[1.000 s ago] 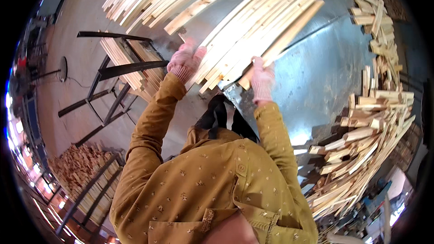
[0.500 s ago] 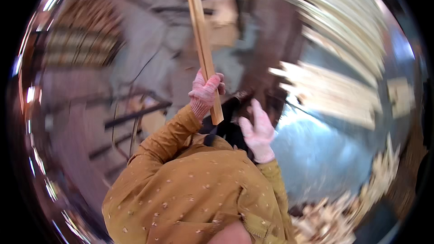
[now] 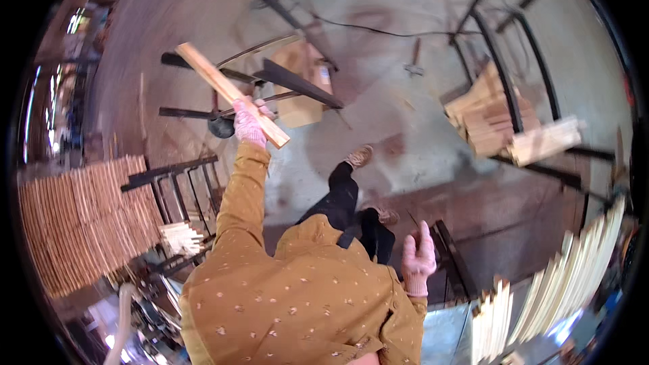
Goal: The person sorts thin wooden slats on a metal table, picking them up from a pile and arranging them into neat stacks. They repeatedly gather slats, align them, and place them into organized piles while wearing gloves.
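My left hand (image 3: 249, 123), in a pink knitted glove, is closed around a light wooden slat (image 3: 208, 73) near its lower end. The slat slants up to the left, above a black metal stand (image 3: 294, 81) and a cardboard box (image 3: 297, 105). On the other side my right hand (image 3: 419, 257), gloved the same way, is held out over the floor with nothing in it. Its fingers point forward, the thumb side partly apart. A dark metal frame piece (image 3: 451, 257) is closest to it.
Tall stacked slats (image 3: 88, 223) stand at left beside a black rack (image 3: 182, 182). Ahead right, a black metal frame (image 3: 503, 74) surrounds wood pieces (image 3: 490, 118). A hammer (image 3: 415, 59) and a cable (image 3: 378, 30) lie on the floor. Pale slats (image 3: 568, 277) line the right.
The view has swung round to the right, and the metal table with boards is now mostly out at lower right. My left hand still grips the slat, now tilted left; my right hand remains free.
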A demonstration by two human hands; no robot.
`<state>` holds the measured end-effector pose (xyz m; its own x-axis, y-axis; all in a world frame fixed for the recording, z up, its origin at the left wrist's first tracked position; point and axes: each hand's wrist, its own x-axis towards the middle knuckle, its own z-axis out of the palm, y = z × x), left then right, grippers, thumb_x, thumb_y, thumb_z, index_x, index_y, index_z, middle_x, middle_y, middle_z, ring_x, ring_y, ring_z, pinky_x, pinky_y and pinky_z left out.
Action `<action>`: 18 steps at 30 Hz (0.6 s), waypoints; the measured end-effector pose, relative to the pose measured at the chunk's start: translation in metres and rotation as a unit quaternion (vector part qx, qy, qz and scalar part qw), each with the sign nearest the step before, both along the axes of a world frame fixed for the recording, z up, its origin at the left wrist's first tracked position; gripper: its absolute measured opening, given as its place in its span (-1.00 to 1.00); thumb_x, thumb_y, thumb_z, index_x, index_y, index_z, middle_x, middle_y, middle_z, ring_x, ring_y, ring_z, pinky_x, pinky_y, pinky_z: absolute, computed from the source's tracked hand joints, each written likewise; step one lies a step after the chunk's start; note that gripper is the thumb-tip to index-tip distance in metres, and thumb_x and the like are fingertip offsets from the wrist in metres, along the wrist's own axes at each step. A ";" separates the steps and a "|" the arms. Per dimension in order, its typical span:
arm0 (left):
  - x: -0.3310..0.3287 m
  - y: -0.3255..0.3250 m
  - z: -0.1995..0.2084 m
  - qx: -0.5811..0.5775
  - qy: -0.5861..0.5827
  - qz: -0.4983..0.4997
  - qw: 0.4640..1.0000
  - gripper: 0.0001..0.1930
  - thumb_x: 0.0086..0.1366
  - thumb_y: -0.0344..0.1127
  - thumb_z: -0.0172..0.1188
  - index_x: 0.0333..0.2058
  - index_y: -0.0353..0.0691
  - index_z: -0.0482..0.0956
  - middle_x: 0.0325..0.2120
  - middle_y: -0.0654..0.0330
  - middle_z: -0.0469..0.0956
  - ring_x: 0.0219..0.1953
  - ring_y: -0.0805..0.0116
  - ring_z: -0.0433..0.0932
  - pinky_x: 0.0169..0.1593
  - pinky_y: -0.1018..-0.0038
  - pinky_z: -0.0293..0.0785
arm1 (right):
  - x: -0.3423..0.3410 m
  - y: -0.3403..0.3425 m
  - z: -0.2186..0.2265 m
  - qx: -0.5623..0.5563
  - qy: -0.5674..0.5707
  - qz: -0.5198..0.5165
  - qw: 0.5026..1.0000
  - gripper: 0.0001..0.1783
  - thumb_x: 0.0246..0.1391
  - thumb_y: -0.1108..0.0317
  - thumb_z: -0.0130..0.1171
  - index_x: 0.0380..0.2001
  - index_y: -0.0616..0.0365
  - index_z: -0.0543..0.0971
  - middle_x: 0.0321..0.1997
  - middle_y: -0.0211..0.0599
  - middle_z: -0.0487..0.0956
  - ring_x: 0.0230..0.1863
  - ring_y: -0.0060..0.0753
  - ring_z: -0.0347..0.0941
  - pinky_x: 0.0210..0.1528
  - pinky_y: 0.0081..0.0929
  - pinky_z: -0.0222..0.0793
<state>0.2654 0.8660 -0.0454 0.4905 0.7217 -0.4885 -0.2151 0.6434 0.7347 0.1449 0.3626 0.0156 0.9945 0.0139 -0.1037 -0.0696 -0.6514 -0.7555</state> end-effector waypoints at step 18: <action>0.052 0.166 -0.111 -0.046 0.027 -0.195 0.979 -0.21 0.26 0.45 0.02 0.14 -0.17 0.40 -0.40 0.11 0.53 -0.57 0.27 0.51 -0.48 0.30 0.53 | 0.087 0.143 -0.052 -0.028 0.291 0.034 0.956 -0.47 0.23 0.31 0.21 0.26 0.10 0.45 -0.07 -0.29 0.65 -0.11 -0.45 0.59 -0.02 -0.46 0.51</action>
